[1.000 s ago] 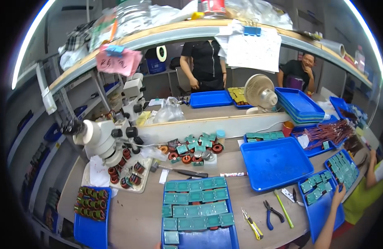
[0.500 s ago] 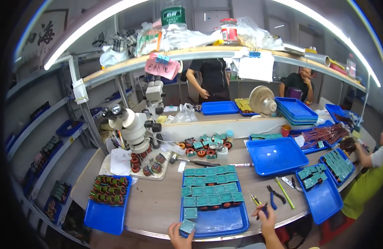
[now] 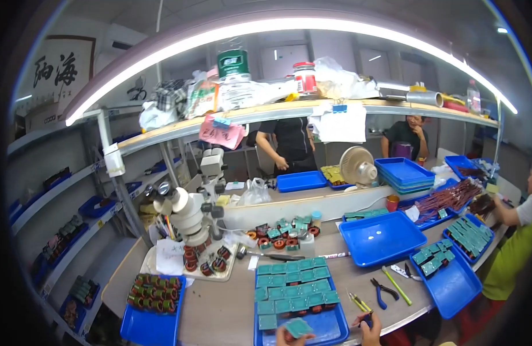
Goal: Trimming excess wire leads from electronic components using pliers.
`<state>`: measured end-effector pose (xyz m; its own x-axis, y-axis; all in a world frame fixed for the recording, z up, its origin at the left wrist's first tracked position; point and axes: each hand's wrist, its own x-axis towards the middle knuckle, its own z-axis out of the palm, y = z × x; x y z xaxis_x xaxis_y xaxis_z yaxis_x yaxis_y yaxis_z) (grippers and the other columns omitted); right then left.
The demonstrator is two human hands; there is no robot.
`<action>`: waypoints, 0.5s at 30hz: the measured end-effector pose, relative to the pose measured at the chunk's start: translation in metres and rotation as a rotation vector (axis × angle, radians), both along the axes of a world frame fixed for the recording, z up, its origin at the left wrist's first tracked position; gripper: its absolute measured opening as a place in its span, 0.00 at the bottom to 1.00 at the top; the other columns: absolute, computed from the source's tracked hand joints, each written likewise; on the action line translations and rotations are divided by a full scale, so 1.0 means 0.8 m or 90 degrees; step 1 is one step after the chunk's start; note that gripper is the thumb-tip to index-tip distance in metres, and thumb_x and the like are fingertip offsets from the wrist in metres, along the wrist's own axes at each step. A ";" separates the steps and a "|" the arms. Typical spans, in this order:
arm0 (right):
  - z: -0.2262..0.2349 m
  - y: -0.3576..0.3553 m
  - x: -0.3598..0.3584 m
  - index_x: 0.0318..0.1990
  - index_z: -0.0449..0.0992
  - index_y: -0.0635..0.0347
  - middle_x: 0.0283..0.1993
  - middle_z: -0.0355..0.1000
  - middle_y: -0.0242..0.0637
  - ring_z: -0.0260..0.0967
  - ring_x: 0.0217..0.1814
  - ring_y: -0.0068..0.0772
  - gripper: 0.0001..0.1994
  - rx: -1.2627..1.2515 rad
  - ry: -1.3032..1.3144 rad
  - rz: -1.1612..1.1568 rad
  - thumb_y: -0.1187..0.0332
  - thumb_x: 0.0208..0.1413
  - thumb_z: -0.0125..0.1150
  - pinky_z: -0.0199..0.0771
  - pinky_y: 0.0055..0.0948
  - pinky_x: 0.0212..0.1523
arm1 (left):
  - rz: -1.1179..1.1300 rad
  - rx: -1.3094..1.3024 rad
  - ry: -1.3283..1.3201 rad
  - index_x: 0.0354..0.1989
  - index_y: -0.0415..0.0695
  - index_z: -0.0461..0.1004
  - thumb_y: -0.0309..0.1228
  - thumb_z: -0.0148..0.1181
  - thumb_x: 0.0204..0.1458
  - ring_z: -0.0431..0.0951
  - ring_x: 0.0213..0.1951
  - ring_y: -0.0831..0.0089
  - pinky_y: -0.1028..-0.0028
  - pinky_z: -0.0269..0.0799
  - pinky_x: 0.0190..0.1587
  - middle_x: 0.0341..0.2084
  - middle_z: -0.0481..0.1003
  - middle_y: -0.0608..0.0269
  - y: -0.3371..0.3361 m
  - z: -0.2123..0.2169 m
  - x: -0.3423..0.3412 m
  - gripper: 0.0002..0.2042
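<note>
A blue tray (image 3: 329,328) holds rows of flat teal components (image 3: 292,285) on the bench in front of me. At the lower edge my left hand (image 3: 284,338) holds one teal component (image 3: 299,327) over the tray's near end. Just right of the tray, my right hand (image 3: 368,331) is curled around a small dark tool (image 3: 365,318). Only the fingers of both hands show. Yellow-handled tweezers (image 3: 358,301) and blue-handled pliers (image 3: 381,291) lie just beyond my right hand.
An empty blue tray (image 3: 381,237), a green stick (image 3: 396,285) and a microscope (image 3: 188,213) stand on the bench. A tray of dark coils (image 3: 153,294) sits at the left. A co-worker in green (image 3: 508,259) works at the right; two people are behind the bench.
The view has tilted up, showing more of the shelf and ceiling light. My hands entered at the lower edge, the left one now holding a teal component.
</note>
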<state>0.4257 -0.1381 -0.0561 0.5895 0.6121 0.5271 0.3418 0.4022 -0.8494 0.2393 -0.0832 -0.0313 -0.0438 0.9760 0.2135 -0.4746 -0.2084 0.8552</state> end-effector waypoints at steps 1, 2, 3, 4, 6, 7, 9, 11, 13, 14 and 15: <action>-0.017 -0.002 0.006 0.40 0.66 0.62 0.31 0.66 0.34 0.66 0.29 0.26 0.07 -0.004 0.006 -0.010 0.73 0.55 0.46 0.65 0.22 0.29 | -0.059 -0.075 0.026 0.52 0.39 0.57 0.18 0.57 0.47 0.71 0.39 0.72 0.72 0.71 0.42 0.39 0.69 0.60 -0.015 0.010 0.010 0.23; -0.026 -0.008 0.013 0.40 0.65 0.63 0.31 0.66 0.34 0.65 0.32 0.25 0.07 -0.058 0.076 0.019 0.73 0.55 0.46 0.65 0.22 0.33 | -0.157 -0.009 0.057 0.52 0.39 0.58 0.17 0.56 0.47 0.71 0.41 0.71 0.70 0.72 0.42 0.39 0.69 0.60 -0.018 0.019 0.016 0.23; -0.035 -0.011 0.018 0.40 0.64 0.63 0.31 0.65 0.33 0.63 0.35 0.23 0.07 -0.114 0.148 0.048 0.73 0.55 0.46 0.64 0.22 0.37 | -0.207 -0.017 0.049 0.52 0.38 0.58 0.17 0.56 0.47 0.71 0.41 0.71 0.70 0.72 0.42 0.39 0.69 0.59 -0.017 0.013 0.025 0.23; -0.043 -0.013 0.019 0.40 0.64 0.63 0.31 0.65 0.33 0.63 0.35 0.23 0.07 -0.125 0.155 0.044 0.73 0.55 0.46 0.64 0.22 0.37 | -0.255 -0.027 0.041 0.52 0.38 0.58 0.16 0.56 0.47 0.71 0.41 0.71 0.71 0.72 0.42 0.39 0.69 0.59 -0.014 0.006 0.032 0.23; -0.018 -0.013 0.013 0.40 0.64 0.64 0.31 0.65 0.34 0.62 0.32 0.23 0.07 -0.130 0.056 0.072 0.73 0.55 0.46 0.64 0.22 0.35 | -0.284 -0.035 0.105 0.51 0.38 0.59 0.16 0.56 0.46 0.71 0.40 0.70 0.71 0.72 0.41 0.39 0.69 0.58 0.000 -0.004 0.037 0.22; -0.019 -0.012 0.014 0.38 0.65 0.64 0.32 0.64 0.35 0.62 0.32 0.24 0.07 -0.162 0.057 0.083 0.72 0.54 0.48 0.64 0.23 0.35 | -0.307 -0.031 0.166 0.51 0.37 0.59 0.15 0.56 0.46 0.72 0.39 0.70 0.71 0.72 0.41 0.39 0.70 0.58 0.007 -0.009 0.038 0.22; -0.035 -0.009 0.017 0.37 0.65 0.64 0.32 0.64 0.36 0.62 0.32 0.25 0.07 -0.164 0.005 0.055 0.71 0.53 0.48 0.64 0.24 0.35 | -0.326 -0.092 0.172 0.51 0.37 0.59 0.15 0.56 0.46 0.72 0.39 0.70 0.71 0.72 0.41 0.38 0.70 0.57 0.018 0.001 0.044 0.22; -0.028 -0.008 0.022 0.36 0.65 0.65 0.31 0.63 0.37 0.62 0.32 0.27 0.08 -0.174 -0.056 0.057 0.70 0.52 0.50 0.64 0.25 0.35 | -0.350 -0.191 0.187 0.51 0.37 0.60 0.15 0.56 0.46 0.73 0.39 0.70 0.71 0.72 0.41 0.38 0.70 0.57 0.024 0.026 0.047 0.22; -0.017 -0.010 0.011 0.36 0.65 0.64 0.31 0.63 0.38 0.62 0.31 0.28 0.09 -0.121 0.062 0.044 0.68 0.53 0.50 0.64 0.26 0.34 | -0.388 -0.287 0.204 0.51 0.37 0.60 0.15 0.56 0.45 0.73 0.38 0.70 0.70 0.72 0.41 0.38 0.70 0.57 0.030 0.048 0.053 0.22; -0.007 -0.012 0.008 0.36 0.65 0.64 0.31 0.63 0.39 0.62 0.31 0.29 0.09 -0.092 0.112 0.047 0.67 0.53 0.50 0.64 0.27 0.34 | -0.409 -0.333 0.215 0.50 0.37 0.60 0.15 0.56 0.45 0.73 0.38 0.70 0.70 0.72 0.41 0.38 0.71 0.57 0.034 0.052 0.056 0.22; -0.014 -0.007 0.012 0.36 0.65 0.64 0.31 0.63 0.39 0.62 0.31 0.29 0.09 -0.108 0.121 0.027 0.67 0.53 0.50 0.64 0.27 0.34 | -0.416 -0.388 0.162 0.49 0.37 0.61 0.14 0.56 0.45 0.74 0.36 0.71 0.71 0.72 0.40 0.37 0.71 0.57 0.040 0.027 0.060 0.21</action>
